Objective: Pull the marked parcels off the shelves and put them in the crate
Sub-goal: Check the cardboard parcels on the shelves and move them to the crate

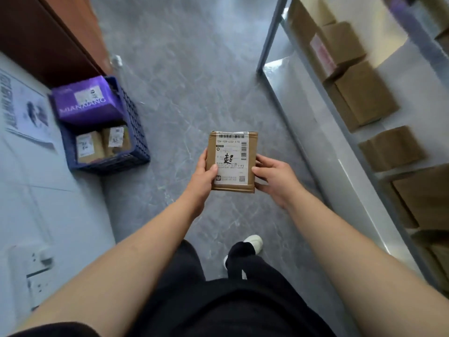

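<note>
A small brown cardboard parcel (232, 161) with a white shipping label and a handwritten black mark faces up in the middle of the view, above the grey floor. My left hand (202, 177) grips its left edge, thumb on the label. My right hand (275, 180) grips its right edge, thumb on top. A dark blue plastic crate (136, 132) stands on the floor at the left. It holds a purple bag parcel (88, 102) and two small brown labelled parcels (102, 143).
A grey metal shelf unit (303, 113) runs along the right, with several brown cardboard boxes (359, 93) on its boards. A brown cabinet (48, 32) and a white wall with a poster (26, 110) and sockets are on the left. Grey marble floor lies between.
</note>
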Available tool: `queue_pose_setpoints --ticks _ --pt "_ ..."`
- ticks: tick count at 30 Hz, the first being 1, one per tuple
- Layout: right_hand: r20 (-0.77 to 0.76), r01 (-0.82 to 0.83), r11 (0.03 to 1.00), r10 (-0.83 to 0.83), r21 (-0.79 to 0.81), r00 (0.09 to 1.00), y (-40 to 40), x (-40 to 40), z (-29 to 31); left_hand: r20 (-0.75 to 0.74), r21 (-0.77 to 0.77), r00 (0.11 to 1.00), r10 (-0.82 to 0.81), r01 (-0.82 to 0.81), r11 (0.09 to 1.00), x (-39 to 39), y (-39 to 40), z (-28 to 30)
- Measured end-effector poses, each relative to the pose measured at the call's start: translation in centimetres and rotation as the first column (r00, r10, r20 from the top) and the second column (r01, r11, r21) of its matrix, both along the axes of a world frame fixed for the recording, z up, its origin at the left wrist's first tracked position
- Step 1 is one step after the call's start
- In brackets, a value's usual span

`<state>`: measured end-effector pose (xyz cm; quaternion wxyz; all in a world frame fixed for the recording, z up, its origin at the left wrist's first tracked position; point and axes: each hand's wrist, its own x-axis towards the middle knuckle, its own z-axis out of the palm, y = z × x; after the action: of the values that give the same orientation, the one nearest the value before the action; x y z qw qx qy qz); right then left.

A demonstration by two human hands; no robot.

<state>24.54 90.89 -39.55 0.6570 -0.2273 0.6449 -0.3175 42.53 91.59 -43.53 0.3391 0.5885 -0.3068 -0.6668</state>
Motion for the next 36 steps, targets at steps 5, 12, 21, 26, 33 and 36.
queue_pose_setpoints --ticks 5,12,21,26,33,36 --pt "0.029 -0.118 0.993 0.117 0.027 0.993 -3.5 14.8 -0.4 0.043 0.043 0.979 0.199 -0.201 0.979 14.4 -1.4 0.1" --pt "0.027 -0.201 0.974 0.199 0.109 0.98 -8.3 30.8 -2.3 0.062 0.096 0.957 0.282 -0.287 0.953 30.6 -4.2 -1.0" --pt "-0.032 -0.244 0.952 0.254 0.184 0.967 -17.7 40.5 -5.4 0.015 0.155 0.948 0.319 -0.317 0.936 40.5 -12.0 -4.3" --pt "-0.019 -0.301 0.926 0.314 0.229 0.949 -23.2 44.6 -7.7 0.121 0.198 0.947 0.297 -0.316 0.928 44.4 -16.1 -5.5" --pt "-0.019 -0.312 0.88 0.341 0.358 0.94 -30.1 51.5 -16.7 0.259 0.298 0.932 0.254 -0.327 0.897 50.8 -22.2 -14.1" --pt "-0.06 -0.314 0.862 0.366 0.399 0.929 -32.1 54.2 -24.3 0.323 0.347 0.918 0.229 -0.34 0.874 53.0 -24.1 -21.3"
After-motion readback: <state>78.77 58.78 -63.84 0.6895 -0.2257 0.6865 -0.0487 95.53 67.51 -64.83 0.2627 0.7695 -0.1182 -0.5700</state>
